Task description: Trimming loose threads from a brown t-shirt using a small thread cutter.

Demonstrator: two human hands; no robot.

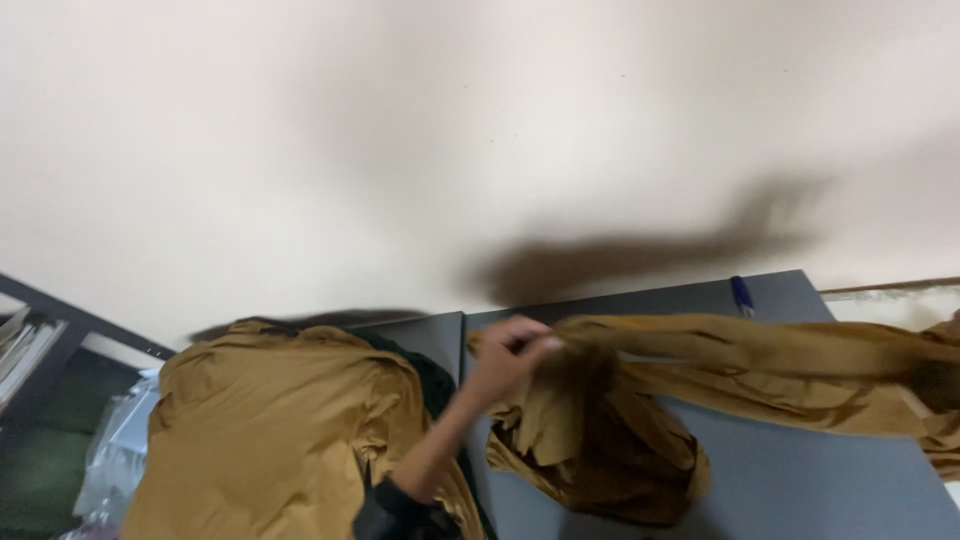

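A pale wall (480, 120) is filling the upper half of the view, with a grey tabletop (800, 480) running across from six to four o'clock. A mustard cloth (720, 370) is stretching over that tabletop from centre toward three o'clock, bunching and sagging at five o'clock. It looks light, limp and a little slick, so it would likely slump wherever it is not supported; a folded edge or seam seems the surest place to grip. The left hand (505, 355), at centre, is pinching the bunched end, fingers closed on the fabric. The right hand is out of view. A second mustard pile (260, 430) is lying at seven o'clock over something dark. A rack (50, 320) with papers is standing at nine o'clock. A blue pen (741, 296) is resting at two o'clock, just behind the cloth.
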